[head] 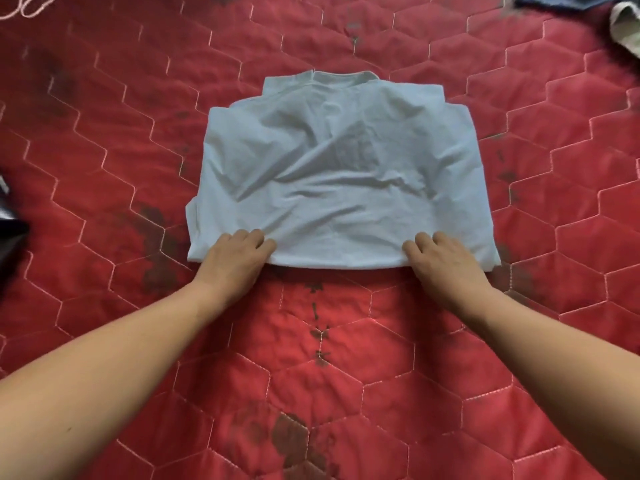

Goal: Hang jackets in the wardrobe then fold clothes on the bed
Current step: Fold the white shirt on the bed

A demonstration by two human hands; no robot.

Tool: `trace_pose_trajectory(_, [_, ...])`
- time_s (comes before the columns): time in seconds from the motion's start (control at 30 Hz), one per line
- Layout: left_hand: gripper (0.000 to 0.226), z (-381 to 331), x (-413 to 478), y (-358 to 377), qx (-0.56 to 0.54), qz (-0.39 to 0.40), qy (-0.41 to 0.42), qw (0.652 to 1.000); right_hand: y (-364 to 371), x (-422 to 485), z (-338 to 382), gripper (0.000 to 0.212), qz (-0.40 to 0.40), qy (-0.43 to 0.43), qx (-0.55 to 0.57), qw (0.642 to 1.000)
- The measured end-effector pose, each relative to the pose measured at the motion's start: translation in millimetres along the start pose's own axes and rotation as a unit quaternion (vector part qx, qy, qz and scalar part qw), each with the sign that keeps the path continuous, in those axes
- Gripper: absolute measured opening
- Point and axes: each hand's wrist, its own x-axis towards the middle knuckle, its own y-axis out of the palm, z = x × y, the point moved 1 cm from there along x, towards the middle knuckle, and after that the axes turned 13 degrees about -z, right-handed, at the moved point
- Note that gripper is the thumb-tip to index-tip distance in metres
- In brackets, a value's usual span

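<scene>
Head view | white shirt part-folded, centre of bed | L hand & R hand each grip near hem w/ curled fingers | prob. to lift for next fold

only bare hands and forearms of the person show. the left hand and the right hand present their backs to the camera, knuckles rounded, faint tendon lines behind them. the left forearm is uncovered from wrist to picture edge, smooth, with a small dark speck near its lower end; the right forearm is equally uncovered and widens toward the elbow.
</scene>
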Motion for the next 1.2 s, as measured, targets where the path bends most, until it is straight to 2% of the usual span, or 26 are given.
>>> trace_pose_trajectory(0.13, [0.026, -8, -20, -10, -0.064, 0.072, -0.035, 0.995, -13, -24, 15, 0.018, 0.049, 0.009, 0.023, 0.999])
trace_pose_trajectory(0.23, [0.025, -27, -58, -22, -0.105, 0.161, -0.055, 0.98, -18, -68, 39, 0.02, 0.092, -0.004, 0.056, 0.994])
trace_pose_trajectory(0.37, [0.027, -71, -137, -38, -0.128, 0.29, -0.042, 0.947, -26, -149, 84, 0.041, 0.145, -0.026, 0.097, 0.984])
trace_pose_trajectory(0.43, [0.029, -93, -177, -45, -0.14, 0.355, -0.023, 0.924, -32, -188, 107, 0.046, 0.203, -0.035, 0.109, 0.972])
trace_pose_trajectory(0.47, [0.031, -101, -190, -49, -0.142, 0.362, -0.018, 0.921, -39, -199, 117, 0.045, 0.237, -0.036, 0.114, 0.964])
trace_pose_trajectory(0.53, [0.048, -107, -198, -54, -0.157, 0.297, -0.031, 0.941, -50, -203, 127, 0.042, 0.288, -0.005, 0.139, 0.947])
trace_pose_trajectory(0.57, [0.055, -107, -195, -51, -0.163, 0.23, -0.034, 0.959, -52, -197, 128, 0.043, 0.272, 0.022, 0.157, 0.949])
trace_pose_trajectory(0.63, [0.059, -105, -175, -40, -0.159, 0.079, -0.042, 0.983, -53, -170, 128, 0.048, 0.149, 0.042, 0.186, 0.97])
trace_pose_trajectory(0.7, [0.062, -106, -140, -24, -0.121, 0.012, -0.072, 0.99, -38, -135, 125, 0.055, 0.039, 0.05, 0.159, 0.985])
trace_pose_trajectory(0.8, [0.067, -106, -80, 5, -0.058, 0.002, -0.088, 0.994, -12, -75, 114, 0.073, 0.014, 0.06, 0.113, 0.992])
trace_pose_trajectory(0.93, [0.071, -96, -40, 35, -0.009, 0.041, -0.111, 0.993, 21, -38, 91, 0.079, 0.039, 0.053, 0.051, 0.997])
trace_pose_trajectory(1.1, [0.072, -95, -38, 35, -0.016, 0.044, -0.133, 0.99, 22, -34, 83, 0.081, 0.06, 0.047, 0.075, 0.994])
trace_pose_trajectory(1.2, [0.074, -93, -29, 30, -0.035, 0.019, -0.158, 0.987, 15, -33, 70, 0.078, 0.021, 0.073, 0.101, 0.992])
